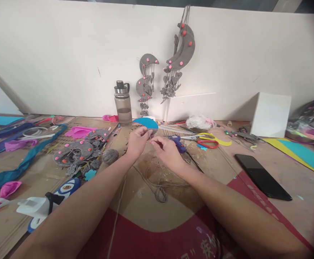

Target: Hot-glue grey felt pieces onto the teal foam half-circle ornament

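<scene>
My left hand and my right hand meet over the middle of the cardboard, fingertips pinched close together. A thin strand of grey yarn runs between them; whether a needle is there too is too small to tell. Slack grey yarn lies in a small tangled loop on the cardboard below my wrists. Beside my left forearm sits a ball of grey yarn. A blue glue gun lies just beyond my right hand, with red-handled scissors to its right.
Grey felt moons with pompoms are piled at left, near a white-and-blue device. A bottle stands by the white wall, where moon hangings are suspended. A black phone lies at right, before a white board.
</scene>
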{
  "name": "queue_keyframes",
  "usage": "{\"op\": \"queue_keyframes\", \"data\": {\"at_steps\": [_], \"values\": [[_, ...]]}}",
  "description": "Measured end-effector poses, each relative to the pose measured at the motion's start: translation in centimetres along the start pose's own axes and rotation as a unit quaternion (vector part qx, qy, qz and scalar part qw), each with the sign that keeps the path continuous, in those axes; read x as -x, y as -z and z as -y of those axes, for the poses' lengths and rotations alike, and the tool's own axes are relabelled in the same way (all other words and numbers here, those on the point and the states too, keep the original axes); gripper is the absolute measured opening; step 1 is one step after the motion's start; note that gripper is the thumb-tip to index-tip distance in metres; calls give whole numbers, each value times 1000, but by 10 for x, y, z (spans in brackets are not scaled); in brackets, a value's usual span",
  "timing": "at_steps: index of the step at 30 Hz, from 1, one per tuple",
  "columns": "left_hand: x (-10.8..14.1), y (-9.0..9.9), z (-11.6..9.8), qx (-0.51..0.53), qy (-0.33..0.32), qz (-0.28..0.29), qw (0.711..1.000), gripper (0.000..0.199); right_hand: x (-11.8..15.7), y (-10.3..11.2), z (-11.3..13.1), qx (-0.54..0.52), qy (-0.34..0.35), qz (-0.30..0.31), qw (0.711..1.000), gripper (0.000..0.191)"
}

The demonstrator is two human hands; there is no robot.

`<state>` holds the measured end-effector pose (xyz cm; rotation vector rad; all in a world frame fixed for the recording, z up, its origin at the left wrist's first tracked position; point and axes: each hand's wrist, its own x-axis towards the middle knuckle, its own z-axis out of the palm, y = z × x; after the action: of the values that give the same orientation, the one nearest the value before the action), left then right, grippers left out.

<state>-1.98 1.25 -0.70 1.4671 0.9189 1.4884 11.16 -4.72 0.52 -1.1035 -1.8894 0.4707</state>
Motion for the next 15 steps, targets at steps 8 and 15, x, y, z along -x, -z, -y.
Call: {"op": "queue_keyframes", "data": {"at_steps": [8,15], "values": [[0,1,9,140,67,-39,987,24,-13,54,-2,244,11,-59,968,28],[-5,7,30,140,66,-84,984,24,-14,80,-52,371,-225,155,888,41]]}}
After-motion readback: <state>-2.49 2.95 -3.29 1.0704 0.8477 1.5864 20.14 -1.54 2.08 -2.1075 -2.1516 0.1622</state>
